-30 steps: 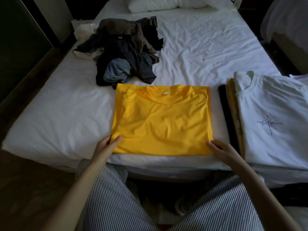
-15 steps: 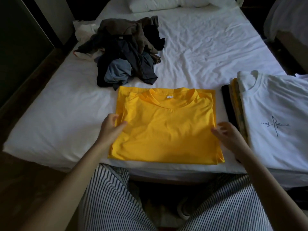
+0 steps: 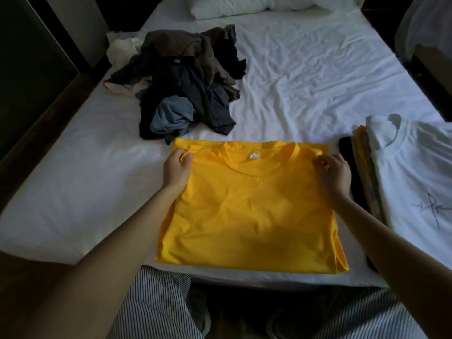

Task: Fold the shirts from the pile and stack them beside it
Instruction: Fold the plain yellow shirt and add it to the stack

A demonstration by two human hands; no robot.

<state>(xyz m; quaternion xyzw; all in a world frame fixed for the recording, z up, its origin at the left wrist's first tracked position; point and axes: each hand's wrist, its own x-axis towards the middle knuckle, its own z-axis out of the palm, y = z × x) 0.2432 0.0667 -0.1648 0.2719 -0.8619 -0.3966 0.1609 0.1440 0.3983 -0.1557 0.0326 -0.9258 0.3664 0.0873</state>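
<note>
Shirt (image 3: pixel 249 216) shoulders are being pinched by left grip (image 3: pixel 177 167) and right grip (image 3: pixel 333 174), moved up from hem; stacking judged next.

The T-shirt (image 3: pixel 249 216) is plain bright yellow, with a small white label (image 3: pixel 253 155) in its collar. Beyond it, the pile (image 3: pixel 190 94) mixes navy, black, grey-brown and slate blue, with a scrap of white. Right of the T-shirt, the stack (image 3: pixel 364 172) shows black, tan and yellow edges under a white shirt (image 3: pixel 415 172) bearing a dark scrawled mark (image 3: pixel 433 209). The bed sheet (image 3: pixel 305 81) is white. The trousers (image 3: pixel 156 302), nearer than the T-shirt, are pinstriped dark and white.
</note>
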